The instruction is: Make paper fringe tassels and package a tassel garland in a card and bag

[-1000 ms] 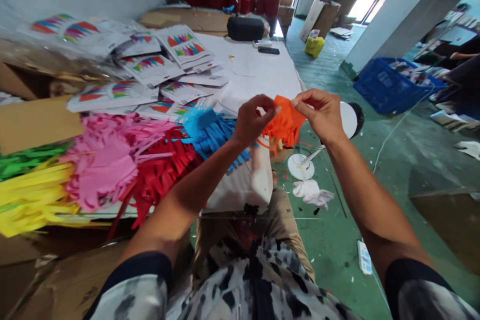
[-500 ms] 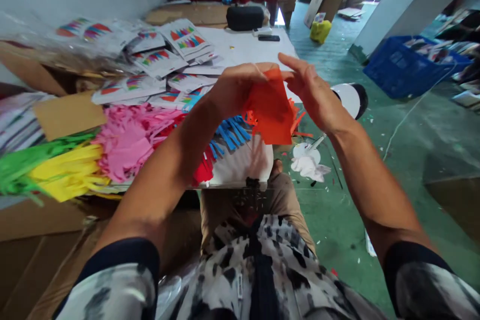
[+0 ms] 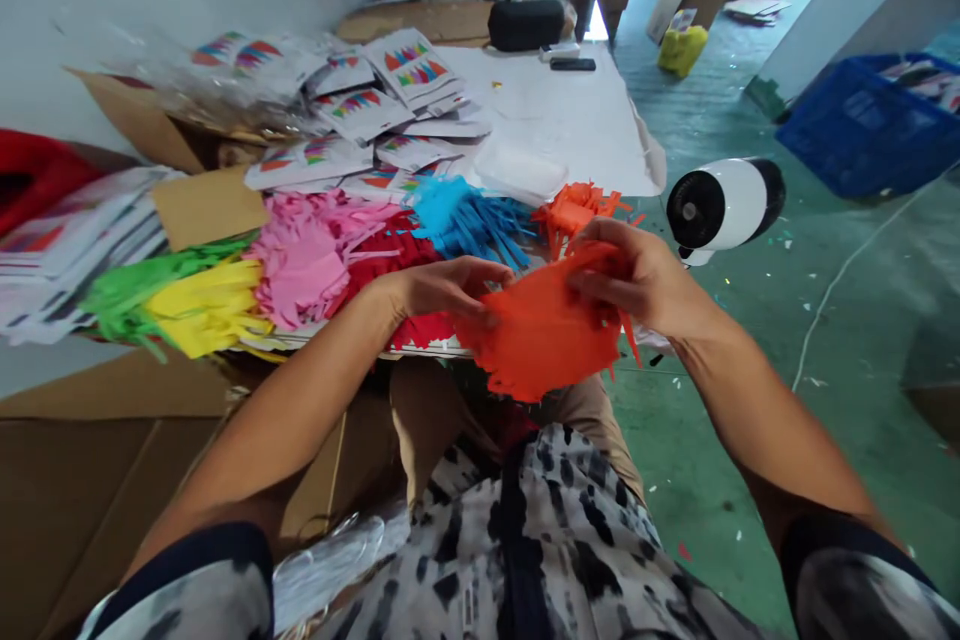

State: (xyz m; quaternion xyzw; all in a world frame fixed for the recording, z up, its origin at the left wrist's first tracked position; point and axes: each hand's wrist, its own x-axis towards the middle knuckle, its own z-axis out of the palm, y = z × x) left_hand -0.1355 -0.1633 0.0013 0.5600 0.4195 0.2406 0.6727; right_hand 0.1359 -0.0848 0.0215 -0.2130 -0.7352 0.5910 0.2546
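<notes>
Both hands hold a sheet of orange fringed paper [image 3: 544, 335] over my lap at the table's near edge. My left hand [image 3: 442, 285] pinches its left edge, fingers closed. My right hand [image 3: 637, 275] grips its upper right edge, fingers curled round the fringe. Just behind them, on the table, lies a small heap of the same orange fringed paper [image 3: 574, 208]. A row of fringed paper piles runs leftward: blue [image 3: 465, 215], red [image 3: 394, 265], pink [image 3: 311, 255], yellow [image 3: 206, 305], green [image 3: 142, 285].
Printed white packets [image 3: 360, 110] cover the back of the white table [image 3: 570, 120], with a black case [image 3: 525, 22] and a phone [image 3: 572, 64] at its far end. A white fan [image 3: 724, 205] stands at the right. Cardboard boxes [image 3: 82, 480] sit at my left, a blue crate [image 3: 874, 120] on the green floor.
The orange paper has come down from chest height to just above my lap, and both hands came down with it. My right hand went from fingers stretched out to gripping the paper.
</notes>
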